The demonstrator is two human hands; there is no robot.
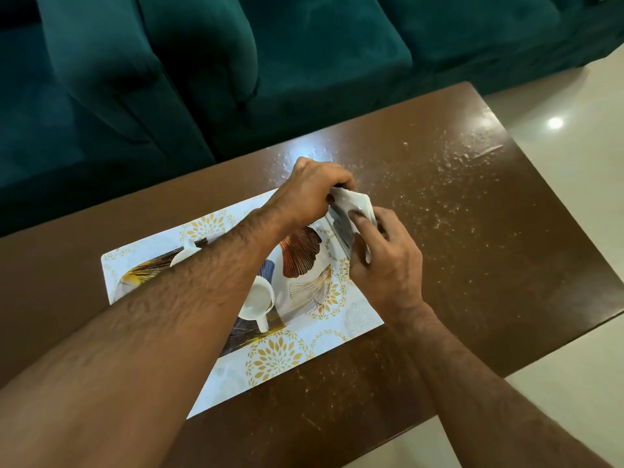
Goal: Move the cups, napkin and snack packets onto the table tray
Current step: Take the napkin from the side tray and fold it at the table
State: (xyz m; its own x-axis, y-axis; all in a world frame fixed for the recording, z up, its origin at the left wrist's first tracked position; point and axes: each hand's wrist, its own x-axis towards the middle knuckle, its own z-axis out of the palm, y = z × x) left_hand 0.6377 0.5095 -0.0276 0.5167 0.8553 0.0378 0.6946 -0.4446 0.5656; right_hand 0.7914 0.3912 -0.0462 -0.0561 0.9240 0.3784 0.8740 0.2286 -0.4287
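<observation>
Both hands are meeting over the far right corner of the tray point(290, 352), a flat rectangular one w/ gold flower & leaf print, lying at an angle on the brown table point(472, 238). The left hand point(310, 190) is curling its fingers down onto the top edge of a white napkin point(354, 201), and the right hand point(388, 261) is gripping the same napkin from the near side, one finger pressing flat on its face. So the two hands are together, both clamped on the napkin, which is sitting just above or on the tray's corner; can't tell if it's touching. Most of the napkin is hiding behind the fingers, so its shape & folds are hard to read. A greyish strip is showing under it at the tray edge, possibly a packet, too covered to say.

One white cup point(260, 298) is lying tilted on the tray mid-area, mouth toward the camera, handle pointing to the near edge, partly covered by the left forearm. A second white cup point(184, 255) is peeking out beyond that forearm toward the tray's left end; only a rim & a bit of handle are showing. The forearm is also blocking much of the tray's left half.

A teal sofa point(304, 62) is standing beyond the table, its top cut off by the frame. Pale floor point(574, 113) is showing at right.
</observation>
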